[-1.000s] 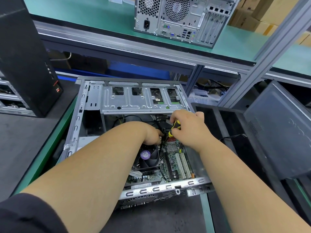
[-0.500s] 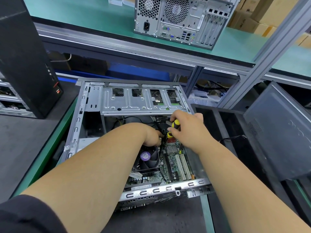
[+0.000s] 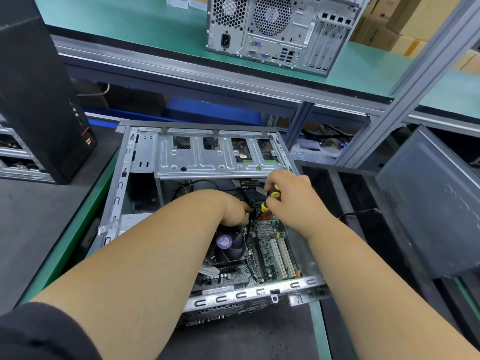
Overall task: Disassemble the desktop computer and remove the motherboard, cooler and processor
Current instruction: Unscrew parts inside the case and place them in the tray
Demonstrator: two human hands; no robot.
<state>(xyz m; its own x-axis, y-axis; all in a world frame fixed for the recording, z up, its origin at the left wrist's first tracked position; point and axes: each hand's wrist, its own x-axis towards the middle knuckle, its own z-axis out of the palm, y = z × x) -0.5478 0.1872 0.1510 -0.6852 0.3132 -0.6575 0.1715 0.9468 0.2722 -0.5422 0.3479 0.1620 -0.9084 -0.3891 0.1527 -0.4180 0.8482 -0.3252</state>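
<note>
An open desktop case (image 3: 207, 157) lies on its side before me, with the green motherboard (image 3: 270, 253) inside. The black cooler fan (image 3: 228, 245) with a purple label sits on the board. My right hand (image 3: 293, 201) grips a yellow-and-black screwdriver (image 3: 271, 198), its tip down on the board's upper part. My left hand (image 3: 233, 209) reaches in just above the cooler, its fingers curled near the screwdriver tip; what they touch is hidden. The processor is not visible.
A black tower (image 3: 39, 87) stands at the left. Another case (image 3: 280, 29) shows its rear on the green upper shelf. A removed dark side panel (image 3: 426, 203) leans at the right. Aluminium frame posts (image 3: 420, 81) rise at the right.
The view has shifted slightly and my right hand with the screwdriver has turned a little; both hands stay in the same place inside the case.
</note>
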